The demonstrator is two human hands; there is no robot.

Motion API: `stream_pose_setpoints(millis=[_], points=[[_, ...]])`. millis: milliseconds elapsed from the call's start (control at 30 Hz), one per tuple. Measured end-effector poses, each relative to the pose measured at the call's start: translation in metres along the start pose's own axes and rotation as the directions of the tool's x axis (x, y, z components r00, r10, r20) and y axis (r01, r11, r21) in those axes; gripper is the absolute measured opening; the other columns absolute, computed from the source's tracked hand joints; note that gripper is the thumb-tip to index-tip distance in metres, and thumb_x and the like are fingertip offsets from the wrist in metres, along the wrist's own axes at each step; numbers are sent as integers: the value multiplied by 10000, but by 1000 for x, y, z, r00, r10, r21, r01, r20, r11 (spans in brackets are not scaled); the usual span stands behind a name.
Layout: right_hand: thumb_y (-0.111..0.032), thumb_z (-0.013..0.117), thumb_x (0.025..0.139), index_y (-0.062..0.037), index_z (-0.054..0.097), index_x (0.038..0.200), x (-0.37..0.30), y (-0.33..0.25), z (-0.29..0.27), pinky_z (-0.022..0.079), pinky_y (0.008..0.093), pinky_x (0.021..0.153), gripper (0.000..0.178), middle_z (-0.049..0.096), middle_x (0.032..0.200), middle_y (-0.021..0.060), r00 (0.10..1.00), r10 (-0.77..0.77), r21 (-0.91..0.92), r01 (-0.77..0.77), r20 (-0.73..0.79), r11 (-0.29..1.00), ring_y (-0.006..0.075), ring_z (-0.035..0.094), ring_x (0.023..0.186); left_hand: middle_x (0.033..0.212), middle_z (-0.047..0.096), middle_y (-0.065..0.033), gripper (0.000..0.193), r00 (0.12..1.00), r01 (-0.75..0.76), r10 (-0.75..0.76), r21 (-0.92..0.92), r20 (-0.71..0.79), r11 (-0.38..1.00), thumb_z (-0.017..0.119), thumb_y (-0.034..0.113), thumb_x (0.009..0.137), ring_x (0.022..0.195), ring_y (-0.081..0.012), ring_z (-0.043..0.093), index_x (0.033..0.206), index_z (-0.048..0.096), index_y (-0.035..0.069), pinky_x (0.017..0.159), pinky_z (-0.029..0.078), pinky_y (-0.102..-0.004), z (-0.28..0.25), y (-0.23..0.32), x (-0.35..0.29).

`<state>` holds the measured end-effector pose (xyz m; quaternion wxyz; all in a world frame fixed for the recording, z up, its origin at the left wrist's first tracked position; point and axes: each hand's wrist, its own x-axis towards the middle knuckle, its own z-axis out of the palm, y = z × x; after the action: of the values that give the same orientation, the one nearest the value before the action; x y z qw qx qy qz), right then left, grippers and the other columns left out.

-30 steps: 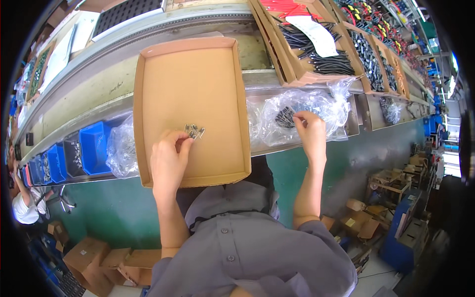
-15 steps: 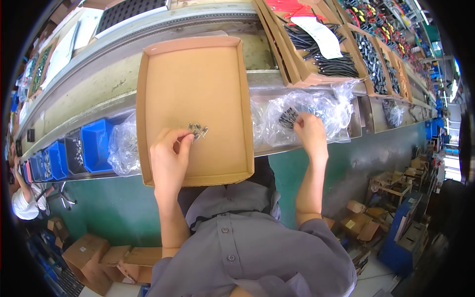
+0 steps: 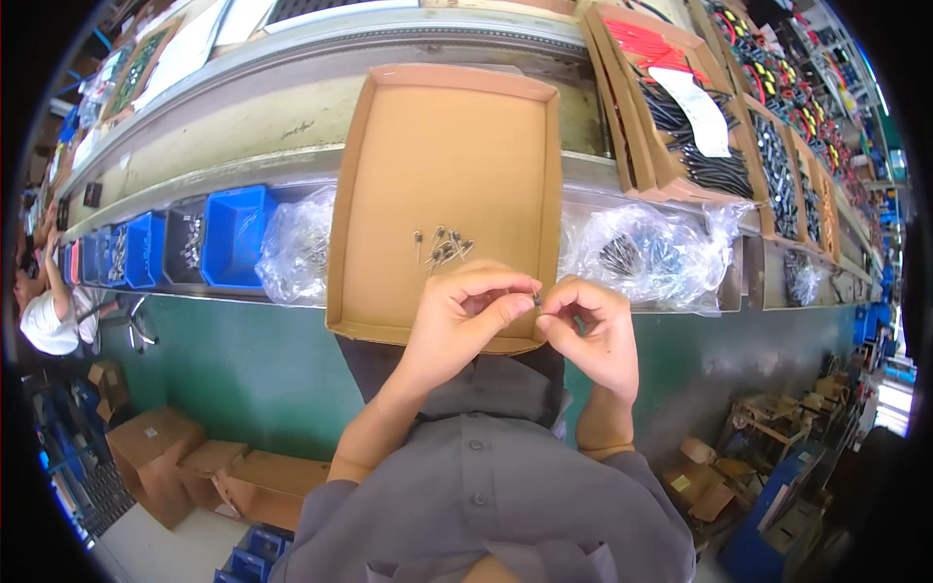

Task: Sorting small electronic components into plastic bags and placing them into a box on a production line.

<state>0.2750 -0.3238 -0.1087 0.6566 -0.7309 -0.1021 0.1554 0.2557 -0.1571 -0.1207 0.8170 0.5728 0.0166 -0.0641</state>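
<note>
My left hand (image 3: pixel 462 321) and my right hand (image 3: pixel 595 335) meet over the near right corner of a shallow cardboard tray (image 3: pixel 447 146). Both are closed in a pinch, thumb against forefinger. Between their fingertips is a small dark component with thin wire leads (image 3: pixel 536 300), partly hidden by the fingers. Farther in, a loose cluster of similar leaded components (image 3: pixel 447 245) lies on the tray floor, just beyond my left hand. To the right of the tray, a clear plastic bag (image 3: pixel 671 257) holds a dark bunch of leaded parts (image 3: pixel 619 255).
Another plastic bag (image 3: pixel 296 248) and blue bins (image 3: pixel 236 238) line the bench's left side. Cardboard boxes of black and red cables (image 3: pixel 714 175) stand at the far right. A person in a white top (image 3: pixel 53 321) is at the far left.
My right hand has left the plastic bag and come to the tray's near edge. My left hand has drawn back from the component cluster to meet it. The whole view has shifted.
</note>
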Motion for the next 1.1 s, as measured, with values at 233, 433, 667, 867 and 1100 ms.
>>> stream_pose_setpoints(millis=[233, 433, 667, 867, 1100], points=[[22, 620, 697, -15, 547, 735, 8, -3, 6, 305, 174, 489, 90, 503, 675, -31, 991, 30, -21, -27, 132, 999, 18, 400, 557, 789, 576, -35, 108, 999, 25, -22, -76, 38, 997, 598, 30, 784, 575, -50, 476, 873, 623, -26, 503, 395, -181, -11, 5, -4], [-25, 637, 717, -8, 552, 832, 19, -15, -2, 360, 201, 618, 144, 529, 809, 18, 978, -22, -85, 40, 208, 996, 69, 457, 693, 773, 586, -43, 90, 998, 39, -34, -103, 45, 994, 603, 44, 788, 602, -66, 513, 842, 611, -27, 525, 423, -187, -15, 3, -5], [-36, 536, 806, 25, 549, 887, 36, -12, 5, 386, 241, 706, 101, 512, 875, 69, 939, -157, 109, 129, 306, 986, 120, 479, 790, 748, 603, -75, 138, 973, 202, -172, -202, 155, 958, 588, 40, 803, 647, -112, 574, 910, 606, -46, 591, 484, -221, -13, 5, -8], [-60, 491, 834, 34, 552, 892, 33, -21, 10, 389, 246, 716, 127, 519, 887, 86, 952, -198, -4, 204, 233, 979, 138, 491, 806, 750, 602, -88, 146, 992, 97, -78, -200, 101, 975, 585, 42, 807, 640, -120, 576, 913, 603, -57, 598, 489, -228, -11, 2, -8], [-81, 470, 848, 48, 558, 930, 21, -24, 17, 415, 267, 725, 176, 568, 912, 122, 971, -225, 31, 223, 82, 974, 163, 527, 794, 759, 595, -104, 143, 999, -41, 48, -251, 24, 967, 573, 44, 812, 626, -141, 572, 901, 597, -65, 587, 491, -245, -15, 0, -6]])
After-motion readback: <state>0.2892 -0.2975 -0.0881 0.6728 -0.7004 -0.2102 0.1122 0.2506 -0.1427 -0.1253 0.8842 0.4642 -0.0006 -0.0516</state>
